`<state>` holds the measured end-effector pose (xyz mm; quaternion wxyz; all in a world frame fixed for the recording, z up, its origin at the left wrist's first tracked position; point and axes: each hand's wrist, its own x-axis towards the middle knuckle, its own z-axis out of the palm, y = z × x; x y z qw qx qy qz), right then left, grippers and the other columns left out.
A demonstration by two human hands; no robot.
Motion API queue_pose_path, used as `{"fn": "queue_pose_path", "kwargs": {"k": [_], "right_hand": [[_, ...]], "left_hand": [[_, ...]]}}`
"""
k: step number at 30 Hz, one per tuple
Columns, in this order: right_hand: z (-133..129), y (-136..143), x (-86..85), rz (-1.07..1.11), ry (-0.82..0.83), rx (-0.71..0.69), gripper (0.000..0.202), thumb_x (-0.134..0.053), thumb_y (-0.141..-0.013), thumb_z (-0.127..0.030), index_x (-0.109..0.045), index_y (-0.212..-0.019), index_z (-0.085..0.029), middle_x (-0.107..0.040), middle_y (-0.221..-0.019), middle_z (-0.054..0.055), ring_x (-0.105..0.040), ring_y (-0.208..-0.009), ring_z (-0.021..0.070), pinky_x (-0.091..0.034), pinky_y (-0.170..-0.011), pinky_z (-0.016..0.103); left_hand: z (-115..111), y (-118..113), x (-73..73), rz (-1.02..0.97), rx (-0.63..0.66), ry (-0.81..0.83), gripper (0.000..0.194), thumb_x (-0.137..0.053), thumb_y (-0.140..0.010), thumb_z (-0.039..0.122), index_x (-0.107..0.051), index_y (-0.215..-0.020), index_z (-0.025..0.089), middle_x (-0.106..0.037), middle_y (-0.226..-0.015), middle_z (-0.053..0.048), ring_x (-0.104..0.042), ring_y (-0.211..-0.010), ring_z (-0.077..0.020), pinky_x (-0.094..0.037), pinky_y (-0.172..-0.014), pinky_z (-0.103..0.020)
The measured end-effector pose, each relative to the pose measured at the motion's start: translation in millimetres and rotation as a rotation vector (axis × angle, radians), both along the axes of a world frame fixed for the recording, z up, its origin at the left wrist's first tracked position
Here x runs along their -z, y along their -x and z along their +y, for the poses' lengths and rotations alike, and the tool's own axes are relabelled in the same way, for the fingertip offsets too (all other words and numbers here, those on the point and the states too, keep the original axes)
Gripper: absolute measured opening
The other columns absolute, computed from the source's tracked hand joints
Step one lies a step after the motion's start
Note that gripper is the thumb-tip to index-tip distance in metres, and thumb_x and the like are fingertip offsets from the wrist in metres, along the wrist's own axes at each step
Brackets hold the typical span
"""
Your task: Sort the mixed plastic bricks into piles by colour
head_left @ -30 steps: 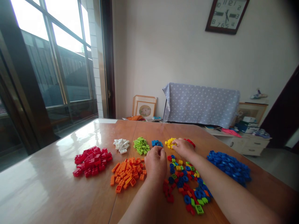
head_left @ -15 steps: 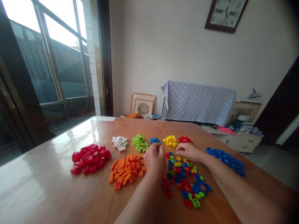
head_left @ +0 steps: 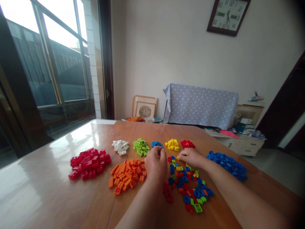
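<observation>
My left hand (head_left: 156, 163) is closed, its fingers curled inward beside the orange bricks (head_left: 126, 175). What it holds, if anything, is hidden. At the far edge of a mixed pile of small toy bricks (head_left: 184, 179), my right hand (head_left: 190, 157) pinches a small yellow brick (head_left: 178, 157) at its fingertips. The mixed pile holds red, green, orange, yellow and blue pieces, some of them round blue rings. Beyond my hands lie small heaps of blue bricks (head_left: 157, 144), yellow bricks (head_left: 172, 144) and red bricks (head_left: 187, 144).
On the wooden table (head_left: 47, 190), crimson bricks (head_left: 90, 163) lie at left, with white bricks (head_left: 120, 147) and lime green bricks (head_left: 141, 147) farther back. A large blue brick heap (head_left: 227, 165) is near the right edge. A cloth-covered object (head_left: 201, 105) stands behind.
The yellow brick now shows at my right fingertips, which have shifted slightly toward the near side. My left hand keeps nearly the same place and pose. The whole view has shifted a little.
</observation>
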<state>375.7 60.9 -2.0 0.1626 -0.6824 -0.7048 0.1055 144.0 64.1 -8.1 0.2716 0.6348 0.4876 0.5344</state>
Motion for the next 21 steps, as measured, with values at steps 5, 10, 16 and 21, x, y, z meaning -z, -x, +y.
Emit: {"fn": "queue_pose_path", "kwargs": {"k": [5,10,16,21], "right_hand": [[10,-1,10.9,0.017,-0.029,0.155,0.020,-0.058,-0.080,-0.034,-0.071,-0.077,-0.019,-0.071,-0.072,0.000,-0.058,-0.063,0.0135,-0.033,-0.055,0.022],[11,-2,11.4,-0.020,-0.084,0.282,0.015,-0.058,-0.082,-0.030,-0.070,-0.083,-0.022,-0.072,-0.079,0.001,-0.060,-0.069,0.0146,-0.030,-0.056,0.023],[8,6,10.3,-0.051,-0.100,0.301,0.021,-0.062,-0.081,-0.043,-0.069,-0.087,-0.025,-0.072,-0.085,0.000,-0.060,-0.071,0.0144,-0.028,-0.056,0.024],[9,6,10.5,-0.094,-0.100,0.320,0.016,-0.064,-0.078,-0.039,-0.071,-0.083,-0.025,-0.072,-0.083,0.000,-0.061,-0.073,0.0156,-0.029,-0.057,0.025]], "left_hand": [[1,-1,1.1,-0.004,-0.003,-0.017,0.024,-0.052,-0.090,0.040,-0.068,-0.088,0.023,-0.068,-0.081,-0.002,-0.057,-0.071,-0.0155,-0.036,-0.064,-0.024],[0,0,0.6,-0.017,-0.017,0.007,0.024,-0.051,-0.090,0.041,-0.068,-0.086,0.024,-0.069,-0.081,-0.002,-0.058,-0.070,-0.0152,-0.036,-0.061,-0.024],[3,1,2.3,-0.049,-0.017,0.049,0.027,-0.051,-0.089,0.044,-0.068,-0.085,0.023,-0.066,-0.072,0.000,-0.057,-0.066,-0.0154,-0.036,-0.059,-0.024],[4,1,2.1,-0.110,-0.013,0.076,0.028,-0.051,-0.088,0.045,-0.067,-0.086,0.022,-0.065,-0.071,0.000,-0.056,-0.063,-0.0146,-0.037,-0.057,-0.023]]}}
